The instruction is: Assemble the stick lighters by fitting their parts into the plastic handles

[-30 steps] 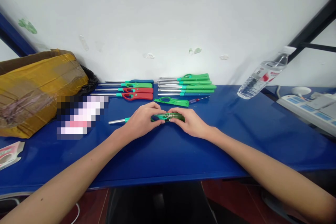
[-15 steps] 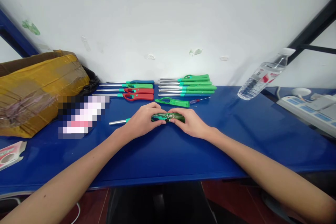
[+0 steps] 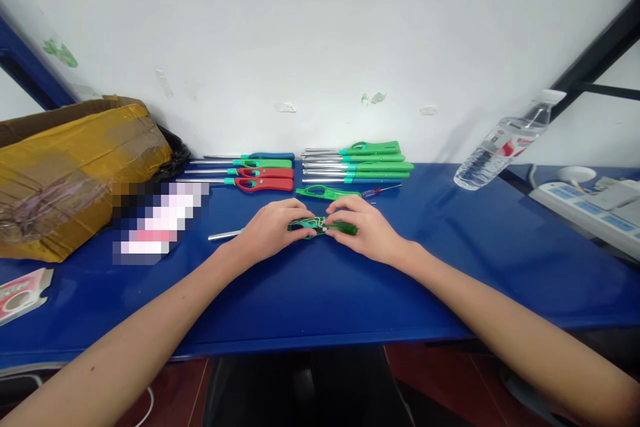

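An opened green long-reach lighter [image 3: 320, 223] lies on the blue table between my hands, its wiring and inner parts showing. My left hand [image 3: 266, 230] is closed around its trigger end, and the metal barrel sticks out to the left. With bent fingers, my right hand [image 3: 367, 230] grips the handle and touches the inner parts near the middle; its fingertips partly hide them. Just behind lies a loose green handle half [image 3: 327, 193], partly covered by my right hand. Beside it is a small screwdriver [image 3: 373, 193].
Behind stand rows of lighters, including a red lighter [image 3: 265, 185] and a green lighter [image 3: 375, 147]. A taped cardboard box [image 3: 85, 173] is at left. A water bottle [image 3: 503, 143] and a power strip [image 3: 590, 210] are at right.
My right hand has shifted slightly right along the handle, its fingers more raised and spread over the inner parts. My left hand keeps its hold.
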`<state>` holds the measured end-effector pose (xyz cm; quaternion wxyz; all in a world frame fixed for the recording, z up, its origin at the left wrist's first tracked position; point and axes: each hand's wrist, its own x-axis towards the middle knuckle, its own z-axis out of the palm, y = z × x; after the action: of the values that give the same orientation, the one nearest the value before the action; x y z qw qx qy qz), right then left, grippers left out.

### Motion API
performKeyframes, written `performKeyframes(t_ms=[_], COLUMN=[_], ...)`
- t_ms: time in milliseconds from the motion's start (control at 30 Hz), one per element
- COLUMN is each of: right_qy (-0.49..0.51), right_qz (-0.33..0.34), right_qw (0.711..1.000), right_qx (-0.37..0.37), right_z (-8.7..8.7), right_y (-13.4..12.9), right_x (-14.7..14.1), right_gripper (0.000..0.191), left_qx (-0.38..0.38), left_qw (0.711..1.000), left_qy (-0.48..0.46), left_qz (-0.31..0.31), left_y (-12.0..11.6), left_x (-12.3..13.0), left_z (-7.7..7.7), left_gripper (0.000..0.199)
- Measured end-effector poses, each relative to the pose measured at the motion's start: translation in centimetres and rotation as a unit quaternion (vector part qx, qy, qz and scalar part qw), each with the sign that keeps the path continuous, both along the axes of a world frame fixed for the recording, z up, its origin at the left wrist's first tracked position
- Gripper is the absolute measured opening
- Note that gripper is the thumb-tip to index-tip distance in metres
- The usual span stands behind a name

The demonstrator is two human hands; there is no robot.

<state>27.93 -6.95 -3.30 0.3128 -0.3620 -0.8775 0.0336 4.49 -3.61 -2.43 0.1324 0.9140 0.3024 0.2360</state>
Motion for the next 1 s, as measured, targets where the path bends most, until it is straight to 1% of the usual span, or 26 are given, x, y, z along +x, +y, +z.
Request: performKeyframes(t_ms=[167, 333, 533, 700, 1000], right_qy=[-0.002, -0.016, -0.009, 0.001, 0.049], right_qz=[0.01, 0.005, -0.008, -0.013, -0.022], right_qw=[1.0, 1.0, 1.0, 1.0, 0.998], right_qx=[0.017, 0.01, -0.002, -0.007, -0.04], right_z=[0.0, 0.2, 0.2, 0.2, 0.2], right_y=[0.1, -0.1, -0.3, -0.2, -0.6], right_x=[-0.1, -0.4, -0.5, -0.7, -1.1], right_gripper=[0.011, 0.012, 0.01, 0.01, 0.012], left_qx=[0.007, 0.018, 0.001, -0.006, 0.008], left_qw=[1.0, 0.999, 1.0, 1.0, 0.999], left_qy=[-0.015, -0.028, -0.023, -0.016, -0.009], left_qz=[0.005, 0.004, -0.001, -0.005, 0.04], left_y=[0.0, 0.1, 0.2, 0.3, 0.0], left_x=[0.0, 0.0, 0.0, -0.1, 0.2], left_z=[-0.2, -0.3, -0.1, -0.2, -0.5], left_gripper=[0.019, 0.02, 0.022, 0.018, 0.017])
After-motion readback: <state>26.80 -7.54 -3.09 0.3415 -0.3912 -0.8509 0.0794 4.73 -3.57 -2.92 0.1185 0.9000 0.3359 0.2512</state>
